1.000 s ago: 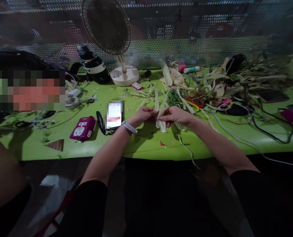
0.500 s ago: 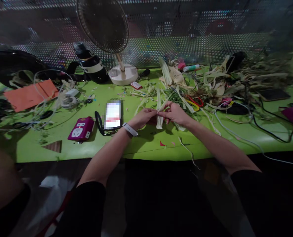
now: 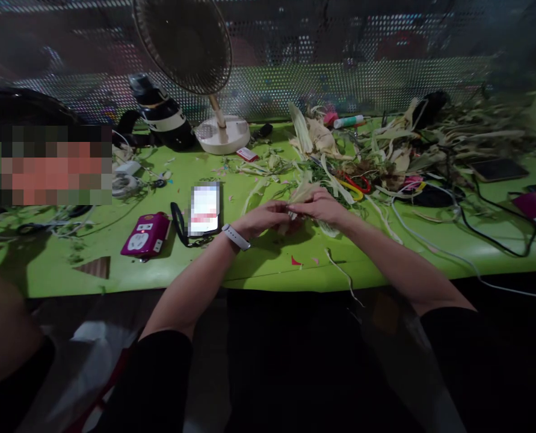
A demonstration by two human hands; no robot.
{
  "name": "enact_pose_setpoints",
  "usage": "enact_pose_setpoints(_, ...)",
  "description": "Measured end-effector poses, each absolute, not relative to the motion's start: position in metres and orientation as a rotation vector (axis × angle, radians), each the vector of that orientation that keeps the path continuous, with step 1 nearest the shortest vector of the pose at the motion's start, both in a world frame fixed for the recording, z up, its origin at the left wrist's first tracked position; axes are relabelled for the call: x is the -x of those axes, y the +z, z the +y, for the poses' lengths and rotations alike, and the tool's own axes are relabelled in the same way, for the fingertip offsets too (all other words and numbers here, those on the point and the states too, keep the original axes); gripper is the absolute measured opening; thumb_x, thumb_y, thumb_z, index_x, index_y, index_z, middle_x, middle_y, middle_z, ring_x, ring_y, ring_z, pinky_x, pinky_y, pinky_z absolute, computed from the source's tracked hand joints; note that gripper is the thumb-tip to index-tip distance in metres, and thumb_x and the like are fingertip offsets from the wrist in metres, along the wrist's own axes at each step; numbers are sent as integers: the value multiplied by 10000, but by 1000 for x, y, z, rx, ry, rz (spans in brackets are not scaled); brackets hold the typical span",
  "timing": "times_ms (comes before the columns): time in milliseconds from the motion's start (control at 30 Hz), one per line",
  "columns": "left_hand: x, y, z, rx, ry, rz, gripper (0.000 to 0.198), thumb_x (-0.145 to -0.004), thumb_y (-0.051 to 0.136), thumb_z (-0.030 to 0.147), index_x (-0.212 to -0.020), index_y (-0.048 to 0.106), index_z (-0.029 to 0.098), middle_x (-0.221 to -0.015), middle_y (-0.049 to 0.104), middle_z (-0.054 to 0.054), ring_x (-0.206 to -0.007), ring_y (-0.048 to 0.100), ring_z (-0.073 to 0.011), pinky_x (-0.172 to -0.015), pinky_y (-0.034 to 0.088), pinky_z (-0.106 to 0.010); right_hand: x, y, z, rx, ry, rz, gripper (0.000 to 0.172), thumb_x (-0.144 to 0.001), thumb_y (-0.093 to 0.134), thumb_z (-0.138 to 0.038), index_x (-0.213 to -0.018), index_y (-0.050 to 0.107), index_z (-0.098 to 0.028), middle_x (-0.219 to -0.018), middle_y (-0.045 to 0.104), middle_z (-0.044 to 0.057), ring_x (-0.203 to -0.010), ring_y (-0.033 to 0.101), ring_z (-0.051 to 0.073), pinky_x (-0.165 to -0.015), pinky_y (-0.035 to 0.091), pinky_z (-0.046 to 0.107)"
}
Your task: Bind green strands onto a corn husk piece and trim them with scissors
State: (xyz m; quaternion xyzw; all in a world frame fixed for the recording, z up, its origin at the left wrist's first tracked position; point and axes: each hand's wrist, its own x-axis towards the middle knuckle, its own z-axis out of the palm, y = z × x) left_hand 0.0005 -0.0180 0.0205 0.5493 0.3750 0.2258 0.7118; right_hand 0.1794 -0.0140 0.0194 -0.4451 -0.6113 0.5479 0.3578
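Observation:
Near the front middle of the green table, my left hand (image 3: 268,218) and my right hand (image 3: 319,205) meet at the fingertips. Both pinch a pale strip of husk (image 3: 304,187), which fans up behind the right fingers. Its lower part is mostly hidden by the hands. A white band circles my left wrist. Just behind and to the right of my hands lie green leaves and scissors (image 3: 355,187) with red and yellow handles.
A phone (image 3: 204,207) and a purple power socket (image 3: 145,236) lie left of my hands. Behind stand a fan (image 3: 225,137) and a dark bottle (image 3: 171,123). Dried husks (image 3: 398,150) and cables cover the right side. Another person's arm (image 3: 6,319) is at far left.
The strip that stood upright and hung below my fingers is now bunched behind and under them. My left fingers have closed in over it. The view has shifted slightly.

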Motion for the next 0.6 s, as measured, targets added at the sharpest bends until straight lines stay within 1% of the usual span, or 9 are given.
enact_pose_setpoints(67, 1, 22, -17, -1230, 482, 832, 224, -696, 652, 106, -905, 726, 128, -765, 748, -92, -575, 677, -153, -566, 527, -246, -180, 22, -13, 1099, 1370, -1528, 353, -607, 838, -390, -771, 618, -167, -622, 624, -36, -540, 547, 87, -497, 437, 224)
enact_pose_setpoints(100, 3, 23, -16, -1230, 486, 833, 213, -708, 650, 111, -907, 723, 127, -778, 750, -99, -581, 685, -159, -570, 530, -252, -180, 24, -13, 1098, 1343, -1487, 353, -606, 836, -397, -754, 613, -168, -593, 601, -44, -514, 522, 80, -484, 423, 226)
enact_pose_setpoints(167, 9, 27, -13, -1216, 542, 836, 200, -735, 674, 150, -929, 715, 129, -850, 759, -115, -649, 714, -170, -608, 546, -256, -180, 27, -12, 1117, 1291, -1387, 358, -619, 825, -419, -743, 588, -181, -520, 533, -72, -446, 457, 66, -442, 380, 225)
enact_pose_setpoints(233, 15, 30, -10, -1194, 669, 842, 214, -752, 719, 228, -945, 710, 136, -941, 762, -122, -753, 733, -174, -672, 562, -256, -179, 30, -12, 1114, 1249, -1268, 371, -635, 813, -440, -759, 558, -202, -485, 492, -92, -415, 431, 61, -421, 359, 219)
enact_pose_setpoints(300, 19, 33, -8, -1168, 822, 849, 265, -739, 765, 302, -944, 710, 143, -990, 761, -113, -842, 736, -176, -732, 569, -257, -179, 31, -13, 1085, 1228, -1166, 394, -637, 812, -454, -783, 535, -216, -494, 506, -93, -421, 452, 64, -423, 366, 212)
enact_pose_setpoints(400, 17, 33, -7, -1091, 997, 847, 327, -676, 827, 323, -931, 711, 154, -972, 761, -75, -889, 730, -170, -778, 568, -257, -176, 32, -16, 1052, 1216, -1062, 422, -633, 814, -467, -818, 519, -229, -544, 556, -82, -462, 511, 78, -460, 423, 216)
enact_pose_setpoints(500, 9, 29, -8, -974, 1145, 830, 333, -651, 848, 331, -900, 702, 167, -907, 748, -22, -829, 717, -123, -782, 565, -238, -172, 30, -19, 1047, 1173, -1024, 411, -660, 789, -479, -843, 506, -244, -595, 580, -76, -515, 562, 95, -512, 483, 229)
enact_pose_setpoints(600, 0, 25, -8, -893, 1302, 846, 303, -661, 839, 364, -838, 682, 175, -821, 715, 23, -734, 680, -72, -735, 561, -197, -168, 24, -23, 1048, 1203, -1052, 383, -693, 753, -498, -858, 512, -251, -626, 608, -68, -559, 604, 110, -539, 510, 236)
